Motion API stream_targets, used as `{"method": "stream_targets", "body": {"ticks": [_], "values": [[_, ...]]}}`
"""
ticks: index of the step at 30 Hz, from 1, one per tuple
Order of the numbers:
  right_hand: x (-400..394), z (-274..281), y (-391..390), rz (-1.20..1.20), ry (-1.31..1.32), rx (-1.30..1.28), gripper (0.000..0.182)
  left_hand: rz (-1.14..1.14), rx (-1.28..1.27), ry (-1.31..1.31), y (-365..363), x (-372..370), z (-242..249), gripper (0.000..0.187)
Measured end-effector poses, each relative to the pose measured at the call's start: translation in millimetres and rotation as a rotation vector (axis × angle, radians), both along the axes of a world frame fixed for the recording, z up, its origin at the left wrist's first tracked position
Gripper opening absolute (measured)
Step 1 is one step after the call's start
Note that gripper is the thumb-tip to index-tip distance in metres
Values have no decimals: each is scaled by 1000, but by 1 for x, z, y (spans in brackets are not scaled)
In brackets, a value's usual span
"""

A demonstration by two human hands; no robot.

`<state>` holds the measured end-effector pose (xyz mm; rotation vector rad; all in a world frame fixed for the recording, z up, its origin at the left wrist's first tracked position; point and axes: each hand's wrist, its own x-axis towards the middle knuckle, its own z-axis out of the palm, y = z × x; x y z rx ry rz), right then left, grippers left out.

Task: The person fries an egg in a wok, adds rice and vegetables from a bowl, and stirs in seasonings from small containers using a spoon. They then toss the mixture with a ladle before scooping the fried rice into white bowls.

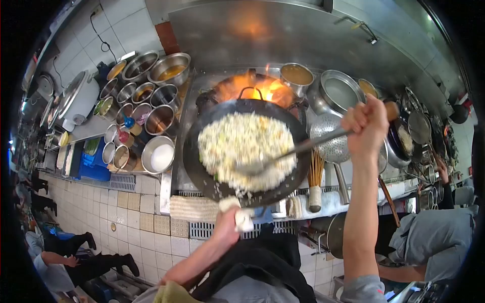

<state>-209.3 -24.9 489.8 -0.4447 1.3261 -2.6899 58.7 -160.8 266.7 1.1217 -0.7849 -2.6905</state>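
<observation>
A black wok [194,171] full of fried rice [237,136] is tilted toward me in front of the burner flames [260,91]. My left hand [228,224] is closed around a folded white cloth [242,218] at the wok's near rim; the cloth hides the part it grips. My right hand [365,129] is wrapped around the handle of a long metal wok ladle [303,147], whose wooden end sticks out past the fist. The ladle's head rests in the rice, partly buried. Loose grains lie along the wok's near side.
Several metal pots of sauces and seasonings [160,121] crowd the left counter, with a bowl of white granules [161,157]. A perforated strainer [328,134] and a bamboo brush [315,187] are at right. A co-worker [434,242] stands close on the right.
</observation>
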Motion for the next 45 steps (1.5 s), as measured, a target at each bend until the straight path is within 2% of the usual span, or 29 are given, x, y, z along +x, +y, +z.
{"method": "stream_targets", "body": {"ticks": [2,3,4,6,8,10,13,15,16,17,18,20,22,24,25,26,27,28,29,32,33,35,38,39,40,41,42,44,45], "values": [[10,11,-8,-5,22,-5,34,27,-23,-39,2,-14,7,16],[11,13,-31,-142,29,33,33,98,35,-25,-3,-35,-2,15],[12,14,-53,-278,35,71,32,-44,24,-18,-21,-56,-28,16],[3,-6,-94,-326,227,103,34,-38,-48,35,-29,-66,-59,16],[-8,2,-105,-319,280,32,35,5,-68,29,-19,-41,-63,14],[-5,32,-95,-363,279,31,36,9,-55,-35,8,30,-83,20],[16,78,-61,-182,260,-42,44,-32,-57,-95,6,43,-39,24],[45,67,-57,-176,322,42,41,-39,46,-93,-11,13,6,20],[51,46,-73,-298,403,188,39,0,55,-63,-20,-15,24,15],[54,11,-92,-419,483,332,37,-149,-48,90,-36,-36,-22,17],[41,-21,-111,-477,573,232,35,-129,-36,79,-32,-34,-31,15],[32,-9,-116,-452,510,194,39,-94,-91,20,-18,-19,-48,15],[33,39,-99,-408,471,128,39,-25,-106,-88,11,34,-62,17],[42,77,-75,-275,294,52,41,25,-61,-135,8,48,-42,18],[50,88,-66,-227,304,41,43,-64,-59,-131,3,47,-31,18],[65,83,-62,-279,335,97,40,-151,-49,-137,-1,49,-17,18],[78,78,-64,-328,370,149,37,-130,111,-13,-18,31,8,15],[79,55,-77,-325,370,149,37,-147,82,-123,-32,-7,35,14],[73,11,-98,-396,522,243,30,-140,48,-90,-36,-21,5,14],[54,-14,-114,-459,534,184,31,-195,-127,-43,-33,-20,-59,11],[55,11,-108,-419,420,115,36,-273,-231,1,-21,7,-77,10],[52,54,-84,-387,386,55,40,-33,-57,-193,0,48,-41,16],[61,70,-75,-391,339,73,44,-176,31,-35,-23,40,-20,10],[67,68,-78,-426,364,120,44,-129,131,36,-36,14,19,11],[70,53,-91,-456,399,196,44,-102,96,31,-48,-16,7,13],[52,17,-111,-567,543,305,42,-193,92,112,-60,-38,-22,15],[48,-9,-117,-592,550,273,41,-185,17,47,-53,-32,-31,14],[48,-4,-119,-620,578,223,39,-218,-202,-53,-35,-2,-66,17],[57,17,-108,-536,480,159,38,-126,-111,-25,-23,22,-56,20]]}}
